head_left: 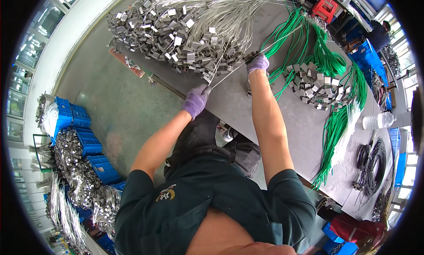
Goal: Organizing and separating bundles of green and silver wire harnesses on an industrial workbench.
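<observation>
Left hand (196,99), gloved purple, pinches a thin pale wire (229,72) at the near table edge (247,122). Right hand (257,63) grips the same wire further along, beside the big heap of grey metal tags (168,34). Green cables (327,61) lie right; blue crates (88,140) sit far left.

Grey worktable (247,109) is loaded: silver tag pile (172,34) at 11 o'clock, green cable bundles (327,61) at 2, black cables (371,162) at 4.
</observation>
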Tool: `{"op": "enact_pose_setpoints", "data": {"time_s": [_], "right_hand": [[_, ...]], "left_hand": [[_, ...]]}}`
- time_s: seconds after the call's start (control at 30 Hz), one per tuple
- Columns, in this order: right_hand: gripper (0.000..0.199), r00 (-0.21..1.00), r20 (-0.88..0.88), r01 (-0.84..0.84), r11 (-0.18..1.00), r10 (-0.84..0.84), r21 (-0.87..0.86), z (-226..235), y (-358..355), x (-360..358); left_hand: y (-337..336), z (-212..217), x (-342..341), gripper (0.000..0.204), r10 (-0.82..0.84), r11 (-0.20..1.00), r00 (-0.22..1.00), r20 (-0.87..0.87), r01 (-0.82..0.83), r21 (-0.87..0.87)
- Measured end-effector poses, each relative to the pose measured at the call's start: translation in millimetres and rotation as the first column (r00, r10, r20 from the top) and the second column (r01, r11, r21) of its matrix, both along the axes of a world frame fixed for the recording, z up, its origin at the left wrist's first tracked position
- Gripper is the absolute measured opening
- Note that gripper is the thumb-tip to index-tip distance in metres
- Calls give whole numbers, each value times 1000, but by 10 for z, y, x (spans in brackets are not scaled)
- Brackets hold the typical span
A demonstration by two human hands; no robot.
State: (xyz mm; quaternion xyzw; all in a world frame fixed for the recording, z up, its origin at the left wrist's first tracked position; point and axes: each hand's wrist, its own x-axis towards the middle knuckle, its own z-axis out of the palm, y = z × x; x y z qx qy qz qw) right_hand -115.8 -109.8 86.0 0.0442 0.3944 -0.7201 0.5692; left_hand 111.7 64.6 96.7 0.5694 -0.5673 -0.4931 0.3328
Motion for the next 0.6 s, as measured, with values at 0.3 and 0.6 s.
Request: {"op": "enact_pose_setpoints", "data": {"time_s": [0.3,0.6], "right_hand": [[21,970,-4,-241,968,242,-70,-143,613,385],[18,771,265,-353,735,579,-579,-70,842,235]], "left_hand": [[1377,419,490,14,-52,916,920,388,199,-348],[1949,246,937,17,-229,970,919,322,241,0]]}}
